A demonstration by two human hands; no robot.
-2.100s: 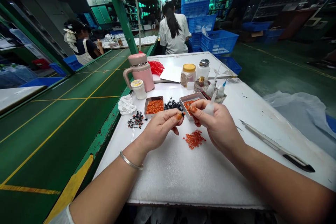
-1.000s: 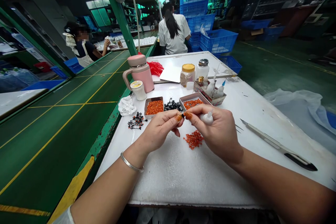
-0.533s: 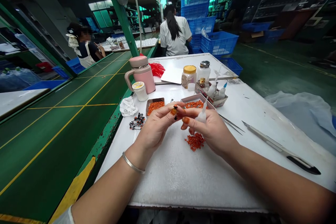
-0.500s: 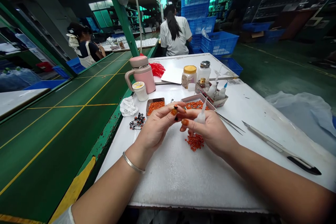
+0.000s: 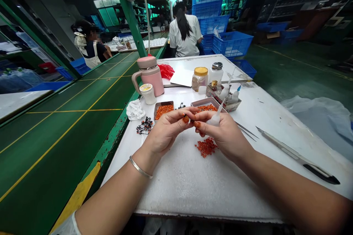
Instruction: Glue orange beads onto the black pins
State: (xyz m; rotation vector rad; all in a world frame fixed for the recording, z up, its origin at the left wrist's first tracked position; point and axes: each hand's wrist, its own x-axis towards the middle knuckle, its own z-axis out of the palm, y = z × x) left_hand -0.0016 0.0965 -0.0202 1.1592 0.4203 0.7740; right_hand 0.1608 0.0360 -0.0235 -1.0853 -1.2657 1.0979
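Observation:
My left hand [image 5: 162, 132] is closed in a pinch on a small black part [image 5: 185, 115], mostly hidden by the fingertips. Against it, the thumb and forefinger of my right hand [image 5: 230, 136] meet at the same spot. A white squeeze bottle [image 5: 214, 119] with a thin pointed nozzle is tucked in my right hand, nozzle upward. Below the hands lies a loose pile of small orange pieces [image 5: 206, 147]. Black parts with orange bits [image 5: 145, 126] are heaped left of my left hand. Behind the hands stand a tray [image 5: 163, 102] and a box [image 5: 202, 101], both holding orange pieces.
Tweezers [image 5: 246, 130] and a utility knife [image 5: 296, 156] lie to the right. Farther back are a pink thermos mug [image 5: 153, 80], a white tub [image 5: 148, 94], jars [image 5: 200, 80] and a bottle holder [image 5: 233, 106]. A green conveyor belt [image 5: 68, 125] runs along the left; two people sit beyond.
My right fingertips have come in against my left fingertips, closing around the small black part. The squeeze bottle has shifted slightly right with my right hand.

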